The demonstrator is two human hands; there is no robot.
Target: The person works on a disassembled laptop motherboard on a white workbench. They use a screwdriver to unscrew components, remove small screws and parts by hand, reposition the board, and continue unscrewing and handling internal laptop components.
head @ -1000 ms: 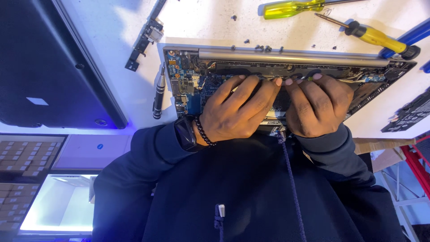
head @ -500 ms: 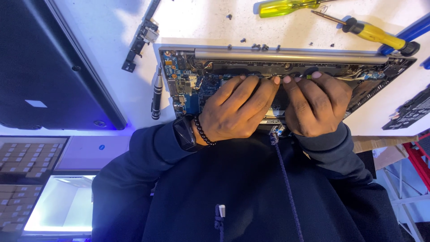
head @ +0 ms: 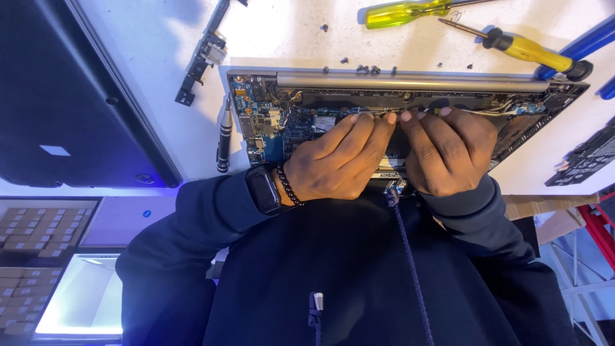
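Both hands are staying on the opened laptop (head: 410,109); the left hand (head: 339,160) and right hand (head: 448,154) fingertips are drawing slightly closer together.

White table (head: 154,38) carries opened laptop (head: 410,82), two yellow screwdrivers (head: 532,51), loose screws (head: 365,68).

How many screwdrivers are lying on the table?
3. A translucent yellow-green-handled screwdriver lies at the top, a yellow-and-black-handled screwdriver lies to its right, and a slim dark metal screwdriver lies left of the opened laptop. The blue handles at the right edge may be more.
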